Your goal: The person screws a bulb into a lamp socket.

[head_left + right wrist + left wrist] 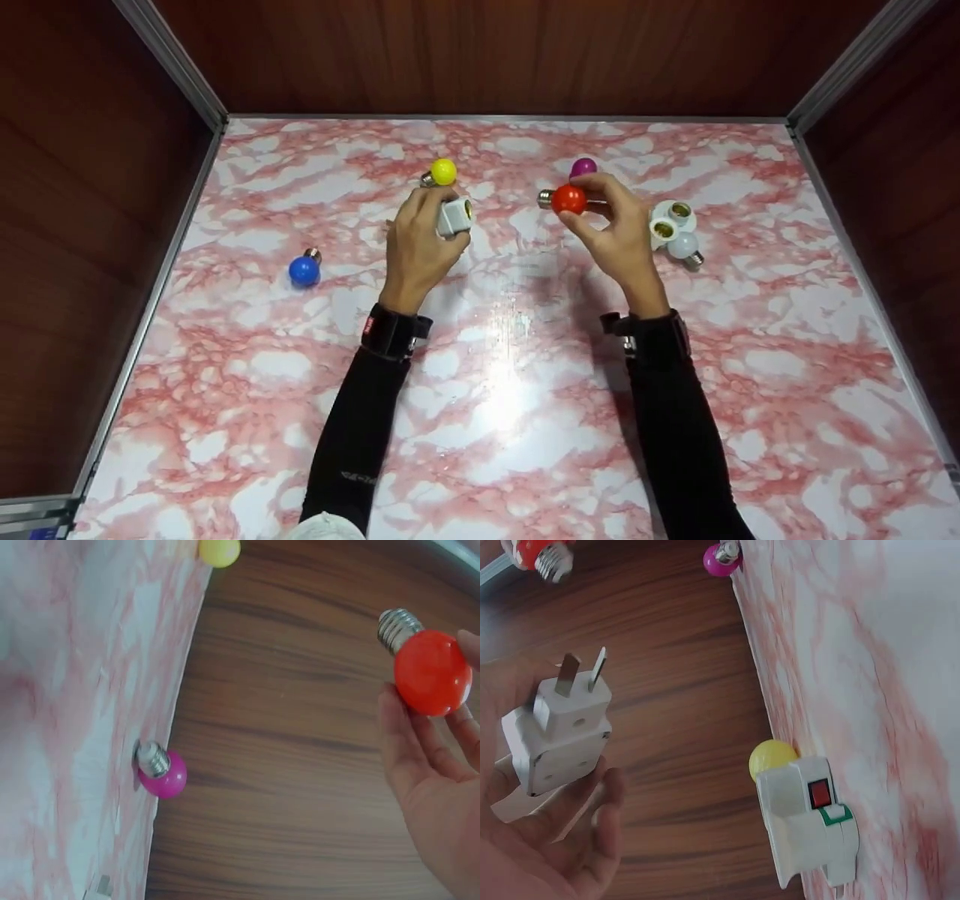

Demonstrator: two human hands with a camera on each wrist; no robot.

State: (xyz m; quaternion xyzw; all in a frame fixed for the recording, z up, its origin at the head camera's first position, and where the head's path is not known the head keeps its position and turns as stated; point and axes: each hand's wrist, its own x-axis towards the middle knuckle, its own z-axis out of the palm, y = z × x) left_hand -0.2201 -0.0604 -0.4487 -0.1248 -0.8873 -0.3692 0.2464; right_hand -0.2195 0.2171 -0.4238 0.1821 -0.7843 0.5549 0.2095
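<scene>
My left hand (420, 238) grips a white plug-in lamp socket (451, 218). In the left wrist view, the two flat prongs of that lamp socket (574, 714) stick out, while the head view shows its opening facing right. A red light bulb (569, 199) is pinched between the thumb and fingers of my right hand (621, 238). Its metal screw base points left, toward the socket, with a gap between them. Both are held above the table. The right wrist view shows the red bulb (433, 673) held by its globe.
A yellow bulb (444, 172), a purple bulb (583, 167) and a blue bulb (304, 271) lie on the marbled table. At right, a white multi-socket holder (663, 229) sits beside a white bulb (683, 245). A white socket with a red switch (810, 821) lies near the yellow bulb. Wooden walls surround the table.
</scene>
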